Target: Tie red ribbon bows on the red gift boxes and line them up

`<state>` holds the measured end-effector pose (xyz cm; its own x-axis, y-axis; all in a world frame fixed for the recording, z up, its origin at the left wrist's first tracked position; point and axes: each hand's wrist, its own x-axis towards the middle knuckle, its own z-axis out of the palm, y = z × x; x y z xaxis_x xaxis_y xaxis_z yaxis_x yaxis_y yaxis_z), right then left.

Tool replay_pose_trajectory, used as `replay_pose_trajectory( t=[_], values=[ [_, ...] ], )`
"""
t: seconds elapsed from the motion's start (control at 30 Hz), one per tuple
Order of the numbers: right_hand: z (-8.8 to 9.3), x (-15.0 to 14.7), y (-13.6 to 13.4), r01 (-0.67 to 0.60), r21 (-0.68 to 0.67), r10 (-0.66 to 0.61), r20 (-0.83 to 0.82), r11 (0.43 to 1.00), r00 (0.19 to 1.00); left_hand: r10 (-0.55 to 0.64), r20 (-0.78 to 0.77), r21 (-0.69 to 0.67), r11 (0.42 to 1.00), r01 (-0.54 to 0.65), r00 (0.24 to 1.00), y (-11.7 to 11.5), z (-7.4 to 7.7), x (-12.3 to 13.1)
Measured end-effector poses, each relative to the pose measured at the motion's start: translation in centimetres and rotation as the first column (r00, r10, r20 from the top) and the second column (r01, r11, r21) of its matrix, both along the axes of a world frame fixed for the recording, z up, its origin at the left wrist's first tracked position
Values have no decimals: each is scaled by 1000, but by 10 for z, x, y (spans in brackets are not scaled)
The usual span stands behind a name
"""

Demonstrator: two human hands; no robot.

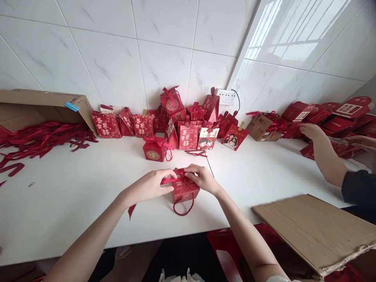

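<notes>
A red gift box (182, 192) with printed gold characters stands on the white table in front of me, its twisted cord handle (184, 214) hanging on the near side. Over its top runs a red ribbon (168, 180). My left hand (158, 183) grips the ribbon between thumb and fingers at the box's left edge, and a ribbon tail (132, 211) hangs below that hand. At the top right of the box, my right hand (201, 177) is closed in a pinch on the ribbon near its middle. The fingertips partly cover the knot area.
A red box with a bow (155, 149) stands just beyond; several more red boxes (188, 136) line the wall. Loose ribbons (49, 135) spill from a cardboard box (44, 102) at left. At right, another person's hand (315, 135) reaches among boxes, behind a cardboard sheet (317, 227).
</notes>
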<state>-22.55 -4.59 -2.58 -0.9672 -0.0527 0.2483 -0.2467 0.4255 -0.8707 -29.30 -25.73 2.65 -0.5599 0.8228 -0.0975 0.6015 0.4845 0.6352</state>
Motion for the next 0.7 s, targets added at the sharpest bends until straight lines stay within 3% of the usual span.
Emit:
replay_pose_trajectory(
  t=[0.13,0.3,0.4,0.57,0.7],
  values=[
    [-3,4,-3,19,43,-17,-43,999,999,-38,-142,8,999,39,989,4,0,0],
    [-6,6,-9,125,-135,-121,40,983,992,-60,-283,37,997,74,957,15,-1,-5],
    [-4,6,-10,121,-117,-114,64,986,991,-64,-321,123,986,109,945,25,2,-8],
    [1,5,-10,110,36,-112,46,993,993,-122,-223,197,966,167,967,40,5,-16],
    [-2,4,-10,96,7,-96,50,995,994,-153,-116,254,951,178,981,47,0,-22]
  ],
)
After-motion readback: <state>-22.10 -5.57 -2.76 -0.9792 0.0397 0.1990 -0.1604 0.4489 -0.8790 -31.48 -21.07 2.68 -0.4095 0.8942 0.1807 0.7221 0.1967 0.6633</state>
